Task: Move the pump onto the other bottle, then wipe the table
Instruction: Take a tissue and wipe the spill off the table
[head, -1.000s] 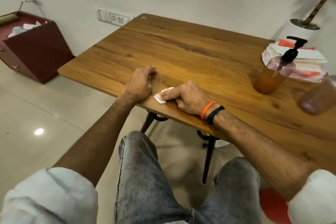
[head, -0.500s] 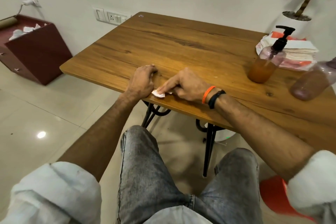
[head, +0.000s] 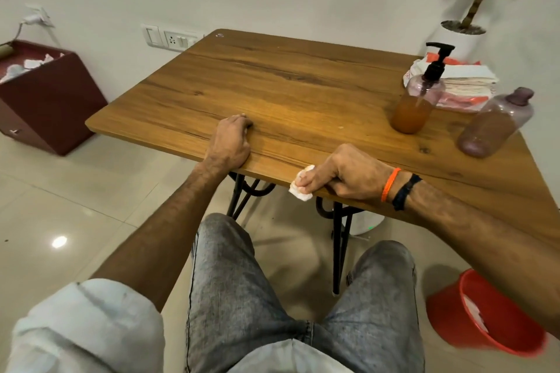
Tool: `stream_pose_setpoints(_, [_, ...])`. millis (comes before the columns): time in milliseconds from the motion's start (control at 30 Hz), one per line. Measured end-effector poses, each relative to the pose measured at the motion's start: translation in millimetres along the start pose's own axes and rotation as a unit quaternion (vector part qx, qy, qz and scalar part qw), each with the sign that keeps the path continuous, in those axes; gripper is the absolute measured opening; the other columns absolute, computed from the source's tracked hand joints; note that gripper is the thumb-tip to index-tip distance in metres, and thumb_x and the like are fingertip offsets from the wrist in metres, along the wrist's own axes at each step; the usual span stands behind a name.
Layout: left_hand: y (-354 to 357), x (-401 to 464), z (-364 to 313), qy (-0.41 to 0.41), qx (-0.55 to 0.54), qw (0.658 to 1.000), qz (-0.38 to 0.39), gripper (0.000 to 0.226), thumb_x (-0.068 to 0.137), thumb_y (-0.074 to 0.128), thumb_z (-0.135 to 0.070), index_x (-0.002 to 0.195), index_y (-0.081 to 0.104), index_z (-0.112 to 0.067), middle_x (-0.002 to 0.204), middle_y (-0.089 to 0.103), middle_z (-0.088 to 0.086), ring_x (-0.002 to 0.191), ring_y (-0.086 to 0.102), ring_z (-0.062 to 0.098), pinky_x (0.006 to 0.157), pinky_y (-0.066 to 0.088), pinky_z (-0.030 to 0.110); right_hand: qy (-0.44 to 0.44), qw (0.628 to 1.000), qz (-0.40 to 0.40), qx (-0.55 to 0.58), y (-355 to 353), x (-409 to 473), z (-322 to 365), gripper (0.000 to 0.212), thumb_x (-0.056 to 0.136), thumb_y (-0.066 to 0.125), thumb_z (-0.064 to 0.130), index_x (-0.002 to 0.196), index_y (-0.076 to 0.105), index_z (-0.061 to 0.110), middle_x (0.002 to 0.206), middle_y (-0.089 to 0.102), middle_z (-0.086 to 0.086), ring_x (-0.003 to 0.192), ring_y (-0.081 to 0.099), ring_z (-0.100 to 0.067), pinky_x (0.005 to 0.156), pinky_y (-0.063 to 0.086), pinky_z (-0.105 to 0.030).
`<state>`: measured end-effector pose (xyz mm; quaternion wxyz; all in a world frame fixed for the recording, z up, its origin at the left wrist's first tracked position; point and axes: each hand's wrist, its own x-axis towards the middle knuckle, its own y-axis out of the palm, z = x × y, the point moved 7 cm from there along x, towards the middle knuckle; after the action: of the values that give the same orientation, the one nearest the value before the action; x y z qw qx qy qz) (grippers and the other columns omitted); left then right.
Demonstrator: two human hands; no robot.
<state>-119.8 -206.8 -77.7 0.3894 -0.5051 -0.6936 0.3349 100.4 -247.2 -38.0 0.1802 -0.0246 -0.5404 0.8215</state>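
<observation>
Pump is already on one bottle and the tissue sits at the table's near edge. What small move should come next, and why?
Probably drop the tissue into the red bucket: the right hand has it pinched at the table edge, the left hand rests flat.

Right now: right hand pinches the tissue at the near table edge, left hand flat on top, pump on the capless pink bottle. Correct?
Not quite. The head view shows the pump on the bottle with orange liquid, not the pink bottle. The rest holds: right hand pinches the tissue, left hand on the table.

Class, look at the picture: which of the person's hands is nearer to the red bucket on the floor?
Right. The right hand, holding a tissue at the table's near edge, is nearer the red bucket; the left hand rests further left.
</observation>
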Motion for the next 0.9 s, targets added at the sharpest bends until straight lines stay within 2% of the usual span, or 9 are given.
stream_pose_setpoints(200, [4.3,-3.4,-11.3,0.019,0.004,1.0,0.001,0.037,0.1,0.043,-0.014,0.134,0.057,-0.007,0.147,0.05,0.011,0.138,0.041,0.028,0.119,0.027,0.042,0.081,0.995,0.042,0.037,-21.0,-27.5,-15.3,0.048,0.071,0.055,-0.012,0.101,0.078,0.018,0.109,0.073,0.008,0.108,0.063,0.004,0.094,0.05,-0.016])
stream_pose_setpoints(300, [5.1,-3.2,-8.7,0.02,-0.006,1.0,-0.001,0.037,0.101,0.043,-0.015,0.135,0.056,-0.008,0.147,0.049,0.01,0.139,0.039,0.027,0.119,0.027,0.044,0.177,0.977,-0.092,0.076,-45.7,-34.2,-43.5,0.045,0.076,0.058,-0.011,0.101,0.077,0.021,0.106,0.073,0.009,0.105,0.066,0.0,0.09,0.052,-0.017])
stream_pose_setpoints(367, [6.5,-2.4,-8.6,0.017,-0.011,1.0,-0.003,0.037,0.101,0.043,-0.016,0.135,0.056,-0.009,0.147,0.049,0.01,0.139,0.039,0.027,0.119,0.027,0.044,0.264,0.943,-0.198,0.032,-55.7,-34.5,-66.6,0.037,0.083,0.062,-0.004,0.101,0.077,0.024,0.106,0.074,0.008,0.104,0.066,-0.004,0.092,0.052,-0.019])
stream_pose_setpoints(400, [7.0,-2.5,-8.7,0.015,-0.01,1.0,-0.002,0.036,0.101,0.043,-0.017,0.135,0.055,-0.01,0.147,0.049,0.009,0.139,0.038,0.027,0.119,0.027,0.045,0.31,0.924,-0.224,0.005,-54.9,-32.1,-75.2,0.033,0.085,0.063,0.0,0.102,0.076,0.025,0.107,0.074,0.007,0.105,0.066,-0.007,0.095,0.051,-0.021])
stream_pose_setpoints(467, [7.8,-1.8,-8.3,0.015,-0.007,1.0,-0.001,0.036,0.101,0.043,-0.017,0.134,0.056,-0.01,0.147,0.049,0.009,0.139,0.039,0.026,0.119,0.027,0.045,0.355,0.911,-0.205,-0.044,-44.0,-21.7,-81.7,0.03,0.088,0.062,0.006,0.107,0.075,0.025,0.111,0.073,0.004,0.107,0.064,-0.012,0.1,0.049,-0.027])
stream_pose_setpoints(567, [8.4,-1.9,-7.6,0.019,-0.001,1.0,-0.006,0.036,0.101,0.043,-0.017,0.133,0.057,-0.01,0.146,0.051,0.01,0.137,0.041,0.027,0.118,0.028,0.045,0.336,0.924,-0.149,-0.107,-28.6,-7.8,-67.6,0.03,0.09,0.061,0.012,0.112,0.073,0.028,0.114,0.072,0.004,0.104,0.065,-0.016,0.097,0.05,-0.029])
stream_pose_setpoints(767, [7.3,-2.4,-8.2,0.019,0.0,1.0,-0.007,0.035,0.101,0.043,-0.017,0.132,0.057,-0.01,0.142,0.053,0.01,0.134,0.043,0.027,0.116,0.03,0.043,0.234,0.961,-0.12,-0.085,-2.9,-14.4,-0.8,0.034,0.085,0.064,0.004,0.113,0.072,0.022,0.114,0.071,0.006,0.109,0.065,-0.01,0.098,0.051,-0.024])
stream_pose_setpoints(833, [6.6,-2.6,-9.2,0.017,0.001,1.0,-0.008,0.035,0.101,0.042,-0.017,0.132,0.057,-0.01,0.143,0.052,0.009,0.134,0.042,0.027,0.116,0.03,0.042,0.216,0.97,-0.101,-0.054,0.6,-22.5,12.6,0.032,0.084,0.065,0.002,0.107,0.074,0.022,0.109,0.072,0.007,0.104,0.067,-0.007,0.093,0.053,-0.022])
stream_pose_setpoints(900, [7.2,-2.7,-10.2,0.015,0.003,1.0,-0.008,0.036,0.101,0.042,-0.017,0.133,0.057,-0.01,0.143,0.052,0.009,0.135,0.042,0.027,0.116,0.03,0.042,0.236,0.967,-0.097,0.029,-3.7,-28.6,9.4,0.033,0.083,0.064,0.0,0.102,0.076,0.024,0.104,0.074,0.009,0.099,0.068,-0.005,0.085,0.057,-0.026])
